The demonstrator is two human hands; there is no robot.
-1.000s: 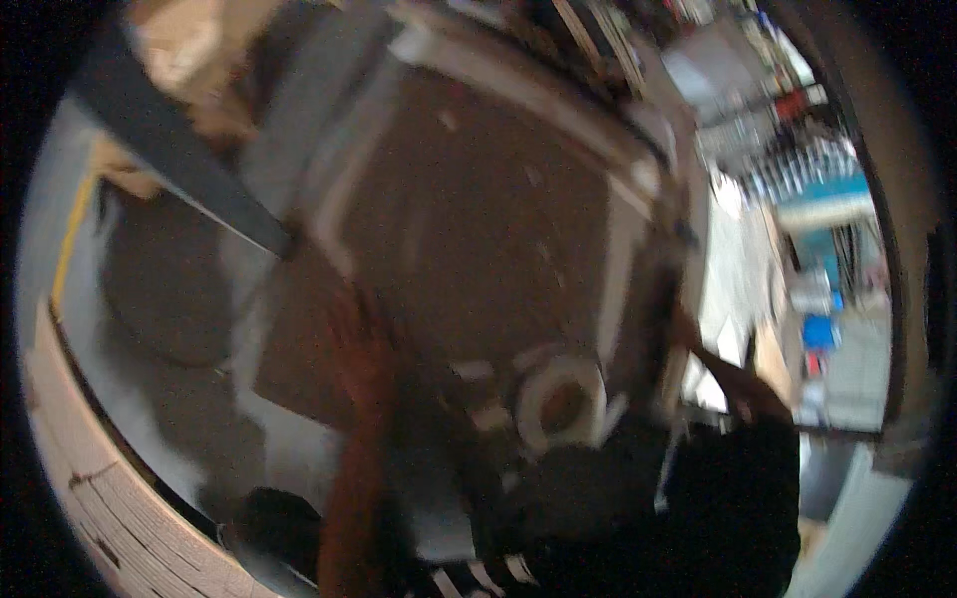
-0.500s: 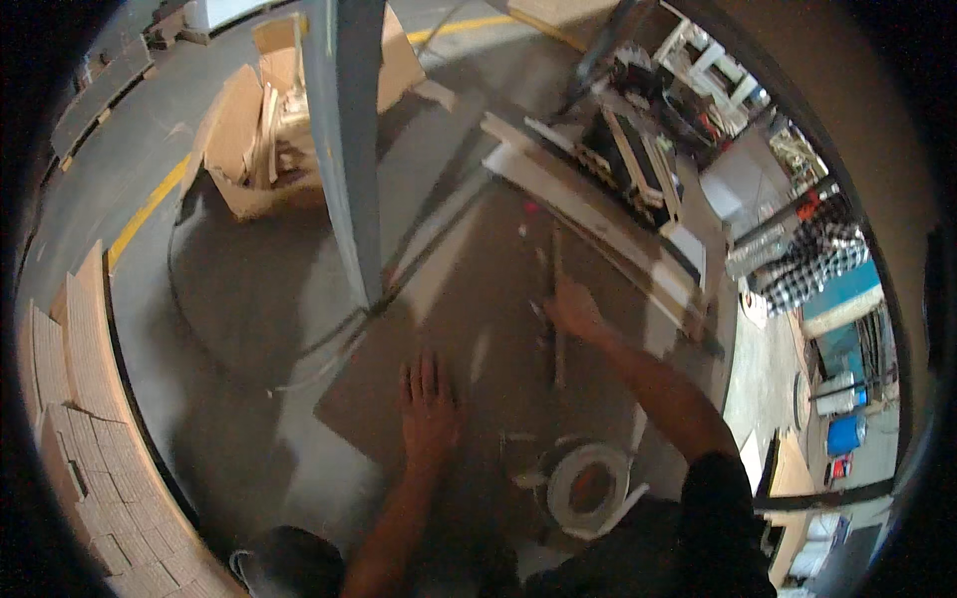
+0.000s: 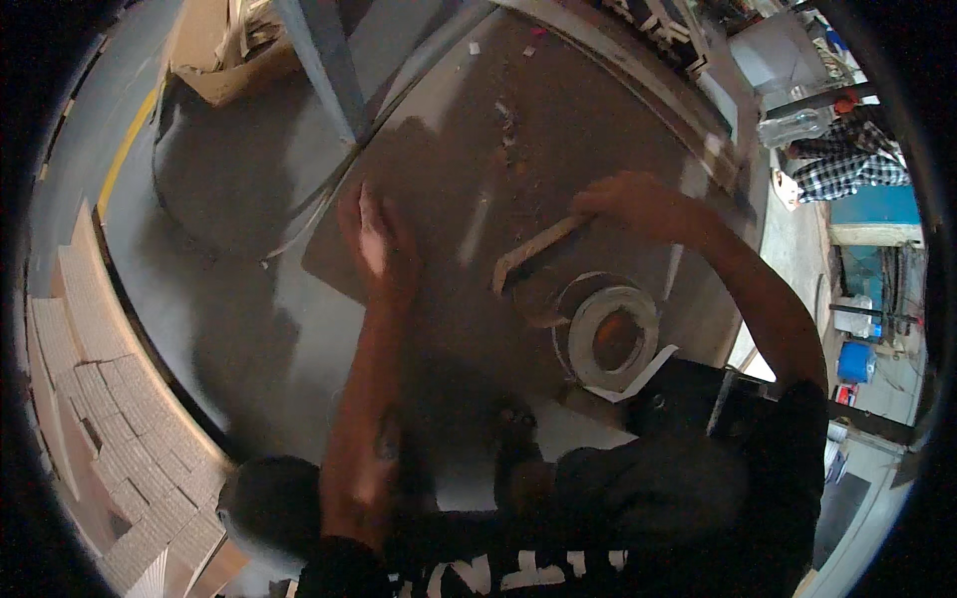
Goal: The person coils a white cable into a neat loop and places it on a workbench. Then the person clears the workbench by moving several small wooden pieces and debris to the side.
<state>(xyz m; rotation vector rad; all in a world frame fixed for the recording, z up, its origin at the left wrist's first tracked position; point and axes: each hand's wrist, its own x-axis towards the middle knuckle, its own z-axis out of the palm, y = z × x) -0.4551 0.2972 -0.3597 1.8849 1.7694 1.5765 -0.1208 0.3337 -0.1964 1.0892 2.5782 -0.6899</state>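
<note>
A brown board lies before me on the table, with dark crumbs and scraps scattered along its middle. My right hand is closed round the far end of a narrow light-brown strip, which slants down to the left over the board. Near the board's left edge is my left hand, its fingers stretched out and holding nothing. Whether its palm touches the board I cannot tell. A wide roll of tape rests close to my body, just nearer than the strip.
A grey metal post rises beyond the board's far left corner. Behind it stands an open cardboard box of scraps. Stacked corrugated pieces fill the left side. A person in a checked shirt is at the right.
My right hand has drawn nearer to me, with the strip swung from upright to slanting in it. My left hand has shifted left, its palm turned more sideways. The view has tipped down.
</note>
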